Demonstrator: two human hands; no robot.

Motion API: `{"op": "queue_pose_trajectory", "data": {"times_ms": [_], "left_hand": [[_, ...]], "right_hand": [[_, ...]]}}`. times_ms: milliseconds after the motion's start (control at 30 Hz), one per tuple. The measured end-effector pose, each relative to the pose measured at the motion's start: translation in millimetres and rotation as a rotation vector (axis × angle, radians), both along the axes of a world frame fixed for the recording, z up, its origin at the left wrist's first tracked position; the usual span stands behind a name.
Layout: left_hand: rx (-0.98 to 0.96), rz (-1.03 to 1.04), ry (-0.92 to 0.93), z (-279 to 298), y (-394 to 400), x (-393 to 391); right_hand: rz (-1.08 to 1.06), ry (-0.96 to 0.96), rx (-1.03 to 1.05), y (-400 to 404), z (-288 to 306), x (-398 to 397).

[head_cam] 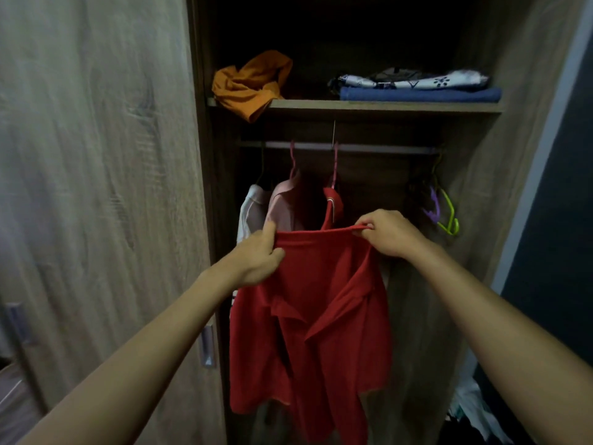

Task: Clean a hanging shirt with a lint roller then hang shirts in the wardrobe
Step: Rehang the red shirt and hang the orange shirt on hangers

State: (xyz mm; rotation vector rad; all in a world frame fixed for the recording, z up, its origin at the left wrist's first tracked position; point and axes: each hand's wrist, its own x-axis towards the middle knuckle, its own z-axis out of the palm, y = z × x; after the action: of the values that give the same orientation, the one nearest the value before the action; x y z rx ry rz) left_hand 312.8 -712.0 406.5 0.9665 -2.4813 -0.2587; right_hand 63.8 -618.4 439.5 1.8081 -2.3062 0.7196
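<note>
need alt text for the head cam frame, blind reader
Two bare hands, the left hand and right hand, pinch the edge of a red shirt hanging from the wardrobe rail. Pale shirts hang behind it, spare hangers at right, and folded clothes sit on the shelf above.

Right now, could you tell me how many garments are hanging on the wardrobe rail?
3: a white garment leftmost, a pink shirt beside it, and the red shirt both hands hold. Others may be hidden behind.
</note>
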Motion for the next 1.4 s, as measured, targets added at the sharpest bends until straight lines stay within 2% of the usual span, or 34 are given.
{"op": "queue_pose_trajectory", "data": {"times_ms": [233, 333, 533, 600, 700, 767, 867, 967, 1100, 1267, 1400], "left_hand": [[-0.264, -0.020, 0.105, 13, -19, -1], [-0.241, -0.046, 0.201, 26, -17, -11], [-0.318, -0.052, 0.230, 47, -19, -49], [-0.353, -0.071, 0.238, 50, -22, -64], [-0.436, -0.080, 0.222, 48, -31, -87], [-0.452, -0.080, 0.211, 49, -37, -103], [-0.448, -0.046, 0.200, 57, -46, -126], [-0.442, -0.023, 0.223, 67, -52, -143], [-0.415, 0.009, 0.204, 77, -62, -164], [-0.384, 0.050, 0.216, 80, -76, -185], [-0.398, 0.069, 0.251, 79, -81, -191]], "right_hand": [[-0.045, -0.219, -0.064, 12, -13, -7], [-0.064, -0.256, -0.089, 16, -14, -13], [-0.017, -0.428, -0.032, 10, -14, -39], [-0.033, -0.487, -0.115, 2, -11, -53], [-0.222, -0.330, -0.365, -14, 0, -83], [-0.343, -0.210, -0.444, -24, 9, -103], [-0.452, -0.118, -0.394, -37, 20, -132], [-0.514, -0.130, -0.283, -55, 24, -156], [-0.501, -0.288, -0.278, -81, 25, -179], [-0.377, -0.667, -0.375, -124, 32, -208], [-0.257, -0.880, -0.381, -157, 39, -236]]}}
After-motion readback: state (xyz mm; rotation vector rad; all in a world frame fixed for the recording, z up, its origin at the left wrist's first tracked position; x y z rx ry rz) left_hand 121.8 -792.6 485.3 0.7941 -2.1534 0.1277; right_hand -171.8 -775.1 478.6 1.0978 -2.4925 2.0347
